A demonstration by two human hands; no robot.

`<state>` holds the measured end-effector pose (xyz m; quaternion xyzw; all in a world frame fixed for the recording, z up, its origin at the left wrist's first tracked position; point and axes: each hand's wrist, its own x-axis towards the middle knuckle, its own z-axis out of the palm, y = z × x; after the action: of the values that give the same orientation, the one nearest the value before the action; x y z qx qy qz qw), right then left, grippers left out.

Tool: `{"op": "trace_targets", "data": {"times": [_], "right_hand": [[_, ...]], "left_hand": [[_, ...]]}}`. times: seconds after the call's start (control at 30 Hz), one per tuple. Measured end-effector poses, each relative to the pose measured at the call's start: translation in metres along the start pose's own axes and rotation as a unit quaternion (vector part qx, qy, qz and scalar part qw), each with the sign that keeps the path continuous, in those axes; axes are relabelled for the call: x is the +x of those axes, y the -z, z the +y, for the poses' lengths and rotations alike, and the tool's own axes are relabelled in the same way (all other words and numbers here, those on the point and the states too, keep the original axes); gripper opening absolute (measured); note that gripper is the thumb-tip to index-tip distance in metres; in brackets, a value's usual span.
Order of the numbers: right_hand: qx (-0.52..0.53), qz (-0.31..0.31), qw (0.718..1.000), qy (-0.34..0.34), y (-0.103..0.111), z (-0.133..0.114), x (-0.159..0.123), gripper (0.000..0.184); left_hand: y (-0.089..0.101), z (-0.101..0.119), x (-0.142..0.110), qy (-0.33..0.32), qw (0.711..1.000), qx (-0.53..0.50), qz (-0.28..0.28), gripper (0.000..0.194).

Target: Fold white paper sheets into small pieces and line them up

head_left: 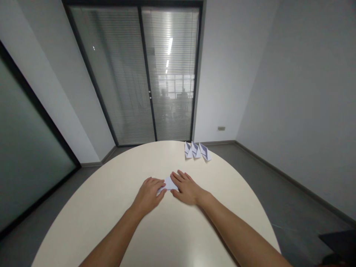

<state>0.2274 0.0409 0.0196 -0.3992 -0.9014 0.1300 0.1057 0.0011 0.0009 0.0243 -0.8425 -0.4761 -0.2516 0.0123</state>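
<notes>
A small piece of folded white paper (pixel 170 184) lies on the table between my hands, its top rising to a blunt peak. My left hand (pixel 150 193) grips its left end, thumb at the near edge and fingers curled over the far side. Across the paper's right end, my right hand (pixel 188 188) rests flat with fingers stretched out and slightly spread. Both hands cover the ends of the paper, so its full outline is hidden.
Three folded paper pieces (pixel 195 150) stand in a row near the far right edge of the round cream table (pixel 116 193). Beyond it are a glass door with blinds (pixel 172 111) and grey walls. A dark object (pixel 340 243) shows at the lower right.
</notes>
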Motion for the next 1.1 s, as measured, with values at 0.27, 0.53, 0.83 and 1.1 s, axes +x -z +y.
{"op": "trace_targets", "data": {"times": [0.27,0.53,0.83,1.1], "right_hand": [[-0.031,0.099,0.99,0.097,0.006,0.01,0.004,0.049],[-0.027,0.115,0.991,0.054,0.015,0.005,0.0,0.03],[-0.019,0.106,0.993,0.037,0.017,0.001,0.001,0.032],[0.036,0.112,0.993,0.012,0.016,-0.002,0.002,0.039]], "left_hand": [[-0.004,-0.002,-0.003,0.033,0.999,0.018,0.01,0.014],[-0.006,-0.002,-0.004,0.066,0.997,0.01,0.031,0.014],[-0.013,-0.007,-0.006,0.075,0.993,-0.03,0.083,0.019],[-0.013,-0.007,-0.005,0.121,0.983,-0.082,0.113,0.029]]}}
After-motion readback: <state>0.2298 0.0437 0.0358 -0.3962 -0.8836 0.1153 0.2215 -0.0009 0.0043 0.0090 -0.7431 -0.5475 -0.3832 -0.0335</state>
